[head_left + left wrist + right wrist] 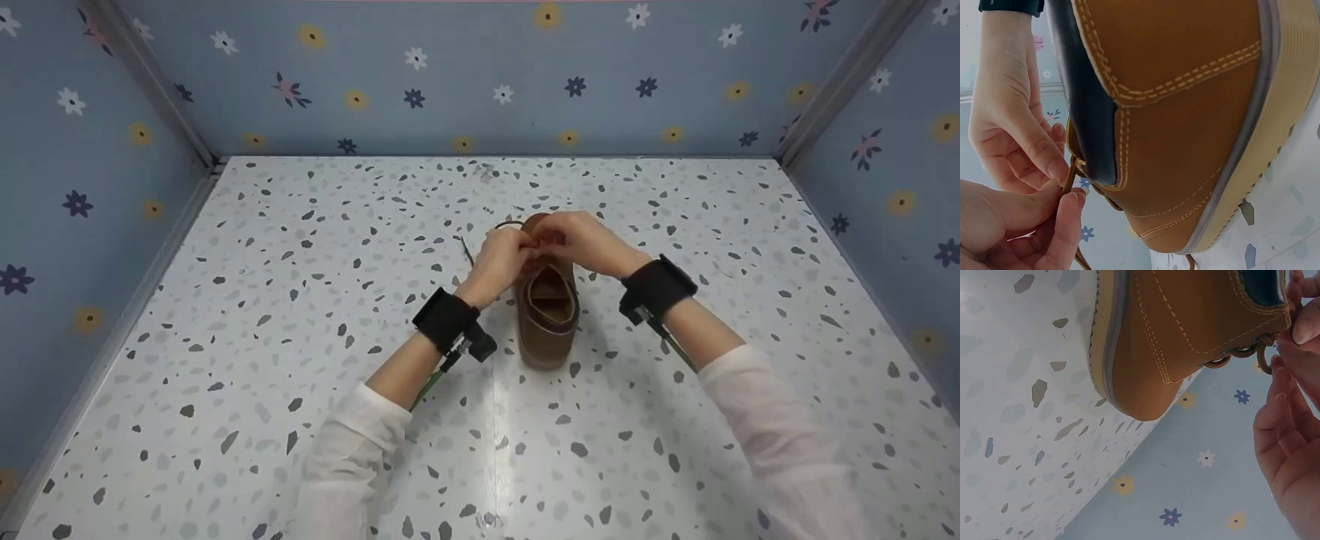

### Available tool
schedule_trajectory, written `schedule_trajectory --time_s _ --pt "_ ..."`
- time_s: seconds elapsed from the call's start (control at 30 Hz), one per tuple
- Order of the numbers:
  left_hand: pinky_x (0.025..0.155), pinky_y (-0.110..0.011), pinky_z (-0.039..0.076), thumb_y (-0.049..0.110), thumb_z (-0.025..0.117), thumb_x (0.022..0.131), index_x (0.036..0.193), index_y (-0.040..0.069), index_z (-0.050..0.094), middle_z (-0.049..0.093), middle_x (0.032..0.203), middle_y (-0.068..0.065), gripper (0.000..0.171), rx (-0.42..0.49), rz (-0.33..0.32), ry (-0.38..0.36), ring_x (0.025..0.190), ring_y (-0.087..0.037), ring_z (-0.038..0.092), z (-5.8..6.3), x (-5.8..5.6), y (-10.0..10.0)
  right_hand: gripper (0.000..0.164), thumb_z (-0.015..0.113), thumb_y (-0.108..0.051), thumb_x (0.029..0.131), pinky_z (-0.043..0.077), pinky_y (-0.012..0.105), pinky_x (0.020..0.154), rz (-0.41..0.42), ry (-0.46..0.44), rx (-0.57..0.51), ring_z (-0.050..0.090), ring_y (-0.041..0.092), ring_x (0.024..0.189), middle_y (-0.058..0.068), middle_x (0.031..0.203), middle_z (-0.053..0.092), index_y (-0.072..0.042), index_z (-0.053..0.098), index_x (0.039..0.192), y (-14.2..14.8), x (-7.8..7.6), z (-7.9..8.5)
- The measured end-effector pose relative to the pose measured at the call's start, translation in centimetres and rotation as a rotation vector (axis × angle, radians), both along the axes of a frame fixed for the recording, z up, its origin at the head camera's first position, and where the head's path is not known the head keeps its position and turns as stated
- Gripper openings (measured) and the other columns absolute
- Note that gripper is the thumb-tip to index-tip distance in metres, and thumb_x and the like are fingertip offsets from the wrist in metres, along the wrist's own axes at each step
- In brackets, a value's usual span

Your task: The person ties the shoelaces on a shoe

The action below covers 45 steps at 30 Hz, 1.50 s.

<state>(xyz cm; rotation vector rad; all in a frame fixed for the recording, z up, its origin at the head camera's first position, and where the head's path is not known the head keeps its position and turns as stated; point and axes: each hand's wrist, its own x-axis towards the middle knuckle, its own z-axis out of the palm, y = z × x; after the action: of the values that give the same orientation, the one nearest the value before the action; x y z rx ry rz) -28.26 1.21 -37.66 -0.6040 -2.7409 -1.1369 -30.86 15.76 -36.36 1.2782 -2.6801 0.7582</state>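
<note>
A brown ankle-high lace-up shoe (pixel 544 346) with a dark collar stands upright on the speckled surface, its toe pointing away from me. Both hands meet over its front, at the top of the lacing. My left hand (pixel 493 264) pinches a brown shoelace (pixel 1070 175) between thumb and forefinger. From the other side, my right hand (pixel 589 241) pinches the lace close to the top eyelets, its fingertips right by the left hand's. A small lace loop (pixel 1264 363) shows beside the right fingers. Fingers partly hide the crossing of the laces.
A loose lace end (pixel 466 251) trails off left of the shoe. The white speckled tabletop (pixel 300 360) is enclosed by blue flowered panels (pixel 480 67) at the back and both sides. Black bands with small cameras (pixel 448 321) are strapped to both wrists.
</note>
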Motion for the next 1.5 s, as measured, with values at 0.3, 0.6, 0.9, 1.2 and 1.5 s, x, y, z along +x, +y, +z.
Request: schedule_trajectory --time_s 0.3,0.6,0.9,1.2,1.5 --pt "0.040 -0.017 0.034 0.020 0.052 0.065 0.066 0.010 0.058 0.052 0.060 0.003 0.012 0.088 0.052 -0.017 0.047 -0.007 0.044 0.4 -0.1 -1.1 0.010 0.054 -0.010 0.065 0.033 0.017 0.053 0.011 -0.011 -0.013 0.041 0.000 0.062 -0.006 0.069 0.049 -0.014 0.055 0.074 0.1 -0.1 -0.1" --pt "0.042 -0.019 0.030 0.030 0.052 0.064 0.069 0.012 0.055 0.046 0.058 0.003 0.019 0.109 0.150 0.092 0.048 -0.006 0.038 0.6 -0.6 -2.5 0.006 0.054 -0.013 0.065 0.034 0.017 0.050 -0.015 -0.036 -0.029 0.041 -0.001 0.058 -0.006 0.067 0.049 -0.013 0.053 0.071 0.1 0.0 0.0" --pt "0.048 -0.021 0.030 0.034 0.050 0.064 0.084 0.010 0.049 0.044 0.071 -0.001 0.031 -0.005 0.162 0.022 0.058 -0.009 0.038 -0.7 -0.7 -2.8 0.006 0.053 -0.017 0.065 0.035 0.017 0.048 -0.019 -0.065 -0.064 0.042 -0.001 0.056 -0.007 0.065 0.048 -0.014 0.052 0.070 0.2 -0.1 -0.3" --pt "0.049 -0.022 0.033 0.030 0.052 0.064 0.081 0.007 0.051 0.048 0.069 0.001 0.028 -0.020 0.153 -0.062 0.058 -0.009 0.043 -1.3 -0.9 -2.7 0.009 0.051 -0.020 0.067 0.035 0.019 0.047 -0.043 -0.137 -0.097 0.045 0.004 0.054 -0.003 0.064 0.049 -0.013 0.050 0.071 0.2 0.0 -0.1" --pt "0.046 -0.020 0.033 0.020 0.051 0.068 0.068 0.011 0.056 0.048 0.059 0.004 0.010 -0.021 0.145 -0.092 0.052 -0.006 0.043 -1.7 -1.0 -2.6 0.012 0.050 -0.027 0.067 0.035 0.021 0.045 -0.102 -0.198 -0.098 0.044 0.006 0.053 -0.003 0.063 0.049 -0.015 0.048 0.071 0.1 0.1 0.0"
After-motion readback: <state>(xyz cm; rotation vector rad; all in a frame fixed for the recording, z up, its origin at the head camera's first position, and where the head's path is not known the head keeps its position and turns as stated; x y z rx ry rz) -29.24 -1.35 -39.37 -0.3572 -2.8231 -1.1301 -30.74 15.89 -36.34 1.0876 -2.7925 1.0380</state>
